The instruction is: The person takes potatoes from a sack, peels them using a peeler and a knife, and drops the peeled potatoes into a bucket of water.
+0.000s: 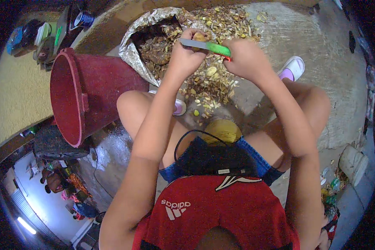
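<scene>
Ahead of me, over a heap of peelings, both hands are raised and close together. My left hand (186, 58) is closed around a small, roundish, yellow-brown piece (200, 36); its exact kind I cannot make out. In my right hand (246, 58) is a knife (217, 49) with a green handle edged in red. Its blade points left and passes across the held piece and the left fingers; whether the edge touches the piece cannot be told. Below the hands lie brown and yellowish peelings (208, 85) on the floor.
An open whitish sack (131, 52) with brown scraps lies beyond my left hand. A large dark red bucket (108, 83) stands left of my knee. Between my legs is a yellow rounded object (221, 131). A blue cup (84, 19) rests on the ledge (18, 91). Other people (56, 183) are at lower left.
</scene>
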`<state>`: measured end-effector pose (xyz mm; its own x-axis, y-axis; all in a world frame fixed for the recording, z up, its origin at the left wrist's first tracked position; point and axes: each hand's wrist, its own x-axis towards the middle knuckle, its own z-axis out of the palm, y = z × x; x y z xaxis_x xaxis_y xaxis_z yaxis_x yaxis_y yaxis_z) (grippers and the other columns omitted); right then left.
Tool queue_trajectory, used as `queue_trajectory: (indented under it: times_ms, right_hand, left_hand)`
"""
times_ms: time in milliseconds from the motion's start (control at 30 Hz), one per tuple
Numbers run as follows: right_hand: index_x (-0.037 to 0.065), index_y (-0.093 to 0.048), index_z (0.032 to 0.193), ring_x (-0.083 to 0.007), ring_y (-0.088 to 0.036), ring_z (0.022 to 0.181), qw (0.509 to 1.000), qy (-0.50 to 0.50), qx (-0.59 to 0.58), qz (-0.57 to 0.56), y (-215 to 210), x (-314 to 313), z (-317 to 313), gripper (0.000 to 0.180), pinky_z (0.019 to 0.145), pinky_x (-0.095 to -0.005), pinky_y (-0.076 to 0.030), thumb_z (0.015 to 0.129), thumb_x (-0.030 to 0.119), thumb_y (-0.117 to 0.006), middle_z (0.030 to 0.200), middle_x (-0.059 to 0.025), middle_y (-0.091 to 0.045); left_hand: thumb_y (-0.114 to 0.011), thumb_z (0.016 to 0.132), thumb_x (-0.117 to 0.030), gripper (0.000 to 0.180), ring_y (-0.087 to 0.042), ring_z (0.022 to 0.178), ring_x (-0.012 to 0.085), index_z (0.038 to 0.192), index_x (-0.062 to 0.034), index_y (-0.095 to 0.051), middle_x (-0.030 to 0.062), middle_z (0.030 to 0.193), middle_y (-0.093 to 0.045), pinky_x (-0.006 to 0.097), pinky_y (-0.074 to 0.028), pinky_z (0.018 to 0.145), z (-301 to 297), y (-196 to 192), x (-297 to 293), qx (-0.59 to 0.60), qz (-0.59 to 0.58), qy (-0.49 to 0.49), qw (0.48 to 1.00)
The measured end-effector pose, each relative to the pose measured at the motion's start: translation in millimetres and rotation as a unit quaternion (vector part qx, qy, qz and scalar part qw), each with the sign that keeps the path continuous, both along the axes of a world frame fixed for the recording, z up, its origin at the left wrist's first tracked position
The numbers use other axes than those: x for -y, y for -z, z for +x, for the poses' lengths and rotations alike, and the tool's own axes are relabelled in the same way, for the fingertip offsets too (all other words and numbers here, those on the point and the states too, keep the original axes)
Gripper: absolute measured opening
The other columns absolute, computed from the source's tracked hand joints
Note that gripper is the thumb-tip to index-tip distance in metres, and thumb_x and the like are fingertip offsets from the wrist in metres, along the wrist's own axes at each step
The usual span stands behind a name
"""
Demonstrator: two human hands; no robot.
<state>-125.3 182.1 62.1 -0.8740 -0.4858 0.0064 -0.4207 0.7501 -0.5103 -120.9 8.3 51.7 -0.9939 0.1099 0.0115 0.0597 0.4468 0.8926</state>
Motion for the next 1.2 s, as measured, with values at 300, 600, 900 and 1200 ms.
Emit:
queue_trajectory:
  times_ms: [300, 600, 900, 1200]
  right_hand:
    - [0.002, -0.056, 0.074, -0.035, -0.054, 0.063, 1.0, 0.029, 0.007, 0.005, 1, 9, 6, 0.016, 0.061, -0.0436, -0.044, 0.061, 0.011, -0.053, 0.064, -0.019, -0.055]
    - [-0.003, -0.058, 0.074, -0.0353, -0.058, 0.067, 0.984, 0.142, 0.091, 0.05, -9, -9, -19, 0.025, 0.065, -0.0422, -0.047, 0.06, 0.018, -0.056, 0.069, -0.0215, -0.058]
    - [-0.003, -0.054, 0.068, -0.0283, -0.055, 0.054, 0.986, 0.063, 0.132, -0.076, 9, -1, -14, 0.024, 0.055, -0.0373, -0.043, 0.057, 0.017, -0.057, 0.058, -0.0185, -0.055]
    - [0.0, -0.059, 0.072, -0.0357, -0.057, 0.065, 0.988, 0.087, 0.122, -0.025, -2, -10, -15, 0.027, 0.064, -0.0416, -0.047, 0.058, 0.022, -0.056, 0.067, -0.0222, -0.057]
  left_hand:
    - [-0.06, 0.063, -0.01, 0.039, -0.057, 0.075, 0.0253, 0.097, 0.0039, -0.046, 0.0171, 0.081, -0.057, 0.032, -0.044, 0.068, -6, 19, 7, -0.089, -0.076, -0.032, 0.993]
    - [-0.056, 0.067, -0.006, 0.032, -0.05, 0.079, 0.0152, 0.098, -0.0036, -0.048, 0.0066, 0.086, -0.053, 0.027, -0.04, 0.075, -2, 1, 10, -0.106, -0.098, -0.065, 0.987]
    - [-0.068, 0.06, -0.009, 0.046, -0.049, 0.075, 0.0106, 0.099, -0.001, -0.045, 0.0059, 0.084, -0.052, 0.023, -0.042, 0.069, -2, -19, 3, -0.024, 0.113, -0.016, 0.993]
    - [-0.078, 0.056, -0.019, 0.05, -0.051, 0.073, 0.0089, 0.095, -0.0026, -0.051, 0.0022, 0.084, -0.056, 0.022, -0.043, 0.065, -1, -29, 4, 0.049, 0.035, -0.025, 0.998]
